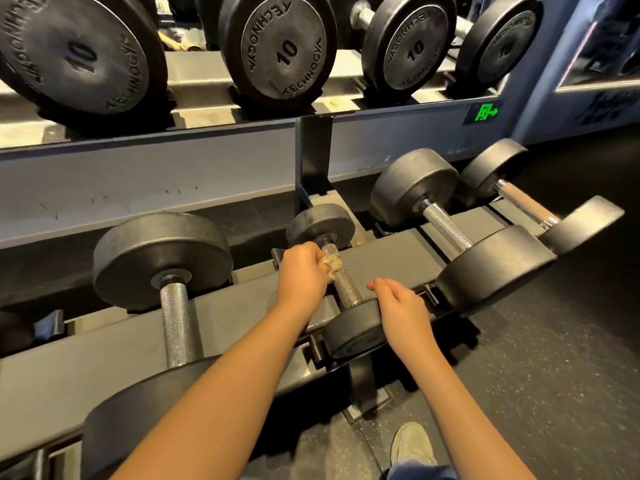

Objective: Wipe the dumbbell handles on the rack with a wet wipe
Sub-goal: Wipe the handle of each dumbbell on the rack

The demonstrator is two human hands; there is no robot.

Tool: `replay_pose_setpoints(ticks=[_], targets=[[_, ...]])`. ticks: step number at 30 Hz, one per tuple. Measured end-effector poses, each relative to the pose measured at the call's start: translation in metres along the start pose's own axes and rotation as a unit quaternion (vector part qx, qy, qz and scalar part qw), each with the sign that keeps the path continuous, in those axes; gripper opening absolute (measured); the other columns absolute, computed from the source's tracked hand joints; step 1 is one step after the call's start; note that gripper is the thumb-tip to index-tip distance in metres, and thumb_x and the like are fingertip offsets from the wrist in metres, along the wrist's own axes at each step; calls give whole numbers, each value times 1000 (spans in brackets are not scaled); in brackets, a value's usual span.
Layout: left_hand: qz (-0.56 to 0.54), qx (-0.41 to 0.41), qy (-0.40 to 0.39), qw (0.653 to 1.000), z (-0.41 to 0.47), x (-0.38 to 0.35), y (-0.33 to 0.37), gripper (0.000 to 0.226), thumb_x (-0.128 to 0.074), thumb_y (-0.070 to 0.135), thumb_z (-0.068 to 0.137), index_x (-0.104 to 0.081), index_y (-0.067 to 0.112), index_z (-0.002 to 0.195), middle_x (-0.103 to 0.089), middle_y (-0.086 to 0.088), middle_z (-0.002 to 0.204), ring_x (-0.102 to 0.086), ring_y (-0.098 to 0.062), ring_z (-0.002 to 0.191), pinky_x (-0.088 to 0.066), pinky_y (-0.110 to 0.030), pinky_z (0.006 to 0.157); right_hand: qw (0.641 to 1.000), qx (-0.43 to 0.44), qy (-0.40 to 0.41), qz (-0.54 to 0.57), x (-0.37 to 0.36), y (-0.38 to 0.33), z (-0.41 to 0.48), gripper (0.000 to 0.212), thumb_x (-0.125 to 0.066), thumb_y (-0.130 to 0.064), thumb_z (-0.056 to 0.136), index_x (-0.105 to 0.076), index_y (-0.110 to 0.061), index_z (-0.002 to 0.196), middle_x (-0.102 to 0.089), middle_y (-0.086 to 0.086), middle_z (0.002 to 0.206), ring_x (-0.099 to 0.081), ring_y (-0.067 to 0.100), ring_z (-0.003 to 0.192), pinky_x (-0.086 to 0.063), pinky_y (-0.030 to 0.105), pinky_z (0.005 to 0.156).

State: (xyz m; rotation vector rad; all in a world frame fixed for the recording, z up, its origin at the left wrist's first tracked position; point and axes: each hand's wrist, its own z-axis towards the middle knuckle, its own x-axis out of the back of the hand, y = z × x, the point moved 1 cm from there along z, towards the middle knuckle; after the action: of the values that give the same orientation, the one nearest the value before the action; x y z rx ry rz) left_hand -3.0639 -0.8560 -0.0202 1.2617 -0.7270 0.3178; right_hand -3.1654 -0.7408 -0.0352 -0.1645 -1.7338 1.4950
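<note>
**Here: wipe wrapped on the small dumbbell's handle, lower shelf**

The left hand [301,271] grips a crumpled, off-white wet wipe [333,268] and has it closed round the knurled handle [348,289] of the small dumbbell [322,221]. The wipe sits at the far end of that handle, just beside the far head. The near part of the handle shows bare metal.

The right hand [403,308] holds nothing. Its fingers are loosely bent and relaxed, and it rests on top of the small dumbbell's near head, at the front edge of the rack [242,306]. The fingertips lie just beside the near end of the handle.

The small dumbbell lies across the front rail of the lower shelf, about midway along it, beside the rack's upright post.

- Toward the left end of the same shelf lies a bigger dumbbell [162,258], with its handle crossing the rail.
- Toward the right end lie two more, a large one [414,185] and, at the shelf's right end, another dumbbell [491,164].
- On the upper shelf stands a row of dumbbells marked 10 [287,50], with their round faces turned to the camera.

Below the rack's front edge, a pale shoe [412,443] stands on the dark speckled floor [554,375]. A small green sign [486,112] glows on the wall behind the right end of the rack.
</note>
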Motion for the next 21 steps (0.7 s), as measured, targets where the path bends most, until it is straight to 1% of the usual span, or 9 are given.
replay_pose_setpoints(ticks=[3,6,8,10,12,14,17,19,21], targets=[[-9,19,-11,1000,3,-2,-1,9,-62,12,90,-59,15,82,-58,2,80,-51,-5,69,-34,-14,52,1000,1,0,15,1,4,-3,43,-39,-29,100,-61,7,101,-61,23,103,-53,32,99,-43,42,88],[14,8,-92,996,-2,0,0,12,-67,11,87,-60,16,78,-58,4,76,-52,-4,66,-36,-11,53,1000,-8,-5,23,0,7,-2,37,-38,-28,100,-67,-6,101,-63,6,97,-55,20,94,-42,36,81],[43,8,-161,986,-7,-1,0,13,-72,12,81,-62,16,74,-60,3,78,-55,-9,73,-39,-16,62,1000,-12,-4,28,0,8,-2,33,-38,-27,100,-68,-12,101,-62,-5,96,-53,11,94,-37,29,79],[61,11,-196,979,-14,-6,1,23,-74,14,80,-57,20,65,-57,4,75,-52,-10,72,-38,-20,64,1000,-12,-1,28,0,8,-2,32,-39,-26,100,-68,-15,99,-62,-8,94,-53,10,93,-36,28,78],[66,2,-163,984,-16,-9,1,29,-72,15,81,-51,22,62,-54,6,70,-51,-10,70,-35,-22,60,1000,-10,-1,26,1,7,-2,31,-39,-26,100,-68,-15,95,-62,-6,91,-53,11,90,-36,29,76],[47,0,-85,995,-12,-6,2,24,-67,13,84,-54,18,66,-56,4,72,-53,-12,71,-37,-23,57,1000,-7,-4,19,1,4,-3,35,-39,-26,99,-67,-5,95,-63,4,91,-55,17,89,-40,35,77],[16,6,-9,1000,1,-4,0,7,-64,12,88,-61,9,82,-63,-5,84,-60,-18,80,-49,-30,69,1000,8,1,12,0,4,-4,38,-39,-27,99,-63,3,98,-64,16,98,-56,26,96,-44,40,87],[16,11,-12,1000,3,-4,0,6,-63,11,88,-61,10,83,-65,-6,87,-61,-19,82,-49,-32,70,1000,12,0,10,0,5,-4,39,-39,-26,99,-62,4,99,-64,17,99,-56,27,97,-44,40,87],[16,22,-66,997,1,-5,-2,11,-66,11,86,-60,13,77,-67,-6,86,-64,-19,83,-50,-30,70,1000,9,-4,14,0,7,-3,38,-38,-26,99,-63,3,98,-64,15,98,-56,24,95,-44,39,85]])
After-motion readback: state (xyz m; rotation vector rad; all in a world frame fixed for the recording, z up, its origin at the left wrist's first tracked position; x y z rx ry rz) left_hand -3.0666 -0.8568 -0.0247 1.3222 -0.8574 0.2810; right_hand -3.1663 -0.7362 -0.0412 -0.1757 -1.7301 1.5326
